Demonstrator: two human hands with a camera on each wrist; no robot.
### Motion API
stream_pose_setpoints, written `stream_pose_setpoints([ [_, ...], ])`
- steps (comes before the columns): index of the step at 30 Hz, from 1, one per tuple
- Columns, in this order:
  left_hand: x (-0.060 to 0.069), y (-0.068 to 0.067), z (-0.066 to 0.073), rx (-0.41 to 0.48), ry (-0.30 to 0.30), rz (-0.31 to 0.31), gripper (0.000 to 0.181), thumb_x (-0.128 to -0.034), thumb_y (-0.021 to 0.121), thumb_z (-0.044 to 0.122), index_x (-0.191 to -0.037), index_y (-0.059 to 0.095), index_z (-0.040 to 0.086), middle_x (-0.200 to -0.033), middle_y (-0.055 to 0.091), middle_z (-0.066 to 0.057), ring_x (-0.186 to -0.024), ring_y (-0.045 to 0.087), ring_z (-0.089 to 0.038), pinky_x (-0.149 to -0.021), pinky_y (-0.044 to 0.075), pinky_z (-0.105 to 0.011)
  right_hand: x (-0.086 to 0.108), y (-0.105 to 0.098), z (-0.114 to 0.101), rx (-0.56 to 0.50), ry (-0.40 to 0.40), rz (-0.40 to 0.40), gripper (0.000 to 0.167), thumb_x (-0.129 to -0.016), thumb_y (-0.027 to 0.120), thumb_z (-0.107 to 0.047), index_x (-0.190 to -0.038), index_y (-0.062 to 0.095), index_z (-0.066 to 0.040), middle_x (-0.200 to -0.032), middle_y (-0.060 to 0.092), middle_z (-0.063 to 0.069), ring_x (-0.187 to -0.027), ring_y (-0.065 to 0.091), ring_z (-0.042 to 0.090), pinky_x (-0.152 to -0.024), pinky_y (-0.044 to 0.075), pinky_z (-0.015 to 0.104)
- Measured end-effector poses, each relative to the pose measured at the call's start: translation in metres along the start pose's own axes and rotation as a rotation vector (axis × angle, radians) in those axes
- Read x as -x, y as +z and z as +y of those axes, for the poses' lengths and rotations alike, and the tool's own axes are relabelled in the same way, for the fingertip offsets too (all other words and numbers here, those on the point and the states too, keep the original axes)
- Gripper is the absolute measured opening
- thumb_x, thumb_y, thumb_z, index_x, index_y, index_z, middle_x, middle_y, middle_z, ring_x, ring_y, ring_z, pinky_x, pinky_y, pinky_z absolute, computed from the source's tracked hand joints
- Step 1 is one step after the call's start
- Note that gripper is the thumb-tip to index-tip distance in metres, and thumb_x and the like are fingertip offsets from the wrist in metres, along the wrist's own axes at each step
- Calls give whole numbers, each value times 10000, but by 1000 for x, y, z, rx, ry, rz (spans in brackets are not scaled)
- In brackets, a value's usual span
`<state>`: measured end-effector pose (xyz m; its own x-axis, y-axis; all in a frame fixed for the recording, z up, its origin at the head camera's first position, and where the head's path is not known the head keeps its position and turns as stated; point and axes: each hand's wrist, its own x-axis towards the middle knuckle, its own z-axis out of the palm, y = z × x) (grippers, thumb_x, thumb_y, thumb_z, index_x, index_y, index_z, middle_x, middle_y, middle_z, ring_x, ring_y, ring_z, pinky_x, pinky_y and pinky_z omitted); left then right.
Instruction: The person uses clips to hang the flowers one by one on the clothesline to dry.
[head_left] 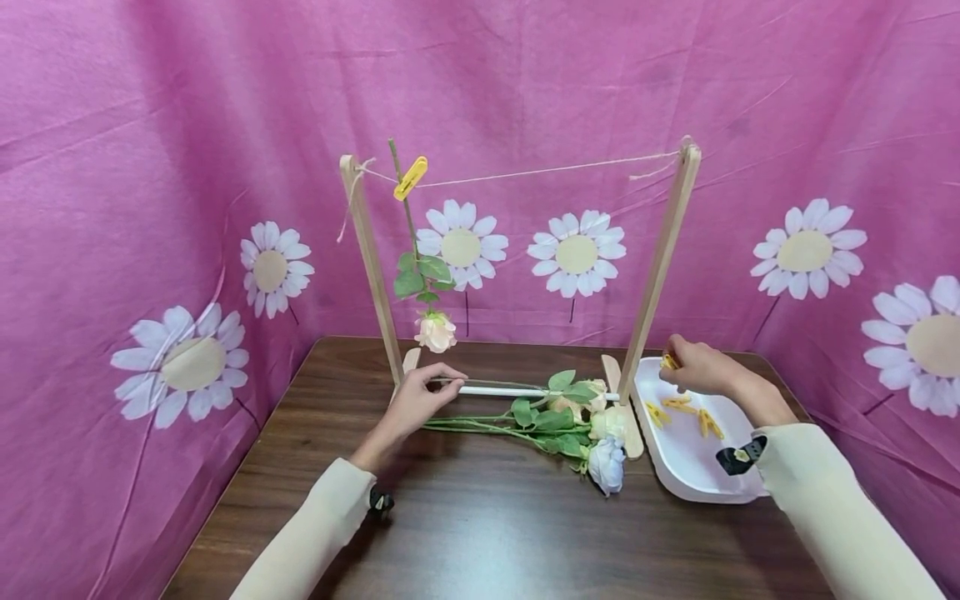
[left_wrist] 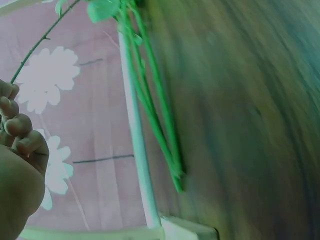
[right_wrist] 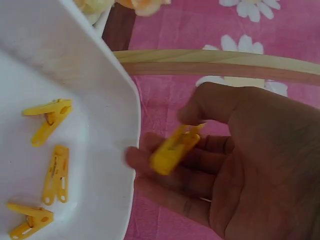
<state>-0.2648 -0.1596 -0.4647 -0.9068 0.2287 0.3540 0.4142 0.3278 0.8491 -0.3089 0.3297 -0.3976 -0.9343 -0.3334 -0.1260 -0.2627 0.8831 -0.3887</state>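
Observation:
My left hand (head_left: pixel 425 395) pinches the end of a thin rose stem (left_wrist: pixel 37 42) between thumb and fingers, and that stem stretches right toward leaves and a pale bloom. Over the white tray (head_left: pixel 738 492), my right hand (head_left: pixel 701 367) holds a yellow clothespin (right_wrist: pixel 175 150) between thumb and fingers. Several more clothespins (head_left: pixel 708 423) lie in the tray. Other roses (head_left: pixel 606 462) rest on the table, stems pointing left. One peach rose (head_left: pixel 435 332) hangs upside down from the string (head_left: pixel 540 171), clipped by a yellow clothespin (head_left: pixel 410 177) near the left post.
A wooden frame with a left post (head_left: pixel 372 275) and a right post (head_left: pixel 663 267) stands on the brown table (head_left: pixel 480 533). A white bar (head_left: pixel 502 391) joins the posts low down. Behind hangs a pink cloth (head_left: pixel 495 92) with printed daisies.

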Motion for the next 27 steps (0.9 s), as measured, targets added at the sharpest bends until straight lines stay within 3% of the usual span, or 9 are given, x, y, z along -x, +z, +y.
stream_pose_setpoints([
  [5,0,3,10,82,-60,30,138,-987,778,177,-1096,829,111,-918,800,-29,-700,595,-80,-616,478,-188,-1,-4,-8,22,-15,87,313,-1022,600,-186,-1165,467,58,-876,601,130,-781,592,247,-690,506,381],
  [10,-3,4,18,134,-63,63,163,-990,779,188,-1123,822,103,-874,777,-42,-682,629,-89,-610,499,-200,3,-13,-19,7,-11,149,288,-1086,459,-231,-1197,434,34,-917,592,146,-829,589,271,-726,487,384],
  [14,-5,3,27,174,1,100,147,-986,774,127,-1104,815,50,-772,708,-47,-638,568,-73,-582,455,-188,7,-22,-27,-18,-2,183,348,-1122,345,-291,-1267,429,14,-1035,633,217,-902,615,309,-777,488,408],
  [18,-11,1,36,177,105,139,120,-976,762,56,-1072,804,-1,-682,608,36,-607,473,-41,-576,383,-178,11,-29,-35,-45,-20,261,414,-1146,302,-310,-1355,428,24,-1239,634,291,-1024,635,377,-862,495,486],
  [20,-13,0,40,182,134,153,113,-975,756,39,-1066,801,-12,-692,600,80,-616,464,-34,-583,369,-171,11,-32,-39,-59,-25,314,424,-1150,297,-313,-1373,424,24,-1262,621,290,-1043,625,392,-865,482,495],
  [27,-18,-1,50,206,131,204,97,-979,738,17,-1016,778,-62,-708,611,105,-627,466,-29,-571,371,-170,17,-39,-55,-128,-77,493,378,-1141,343,-250,-1361,432,44,-1207,610,292,-1051,601,423,-863,433,459],
])
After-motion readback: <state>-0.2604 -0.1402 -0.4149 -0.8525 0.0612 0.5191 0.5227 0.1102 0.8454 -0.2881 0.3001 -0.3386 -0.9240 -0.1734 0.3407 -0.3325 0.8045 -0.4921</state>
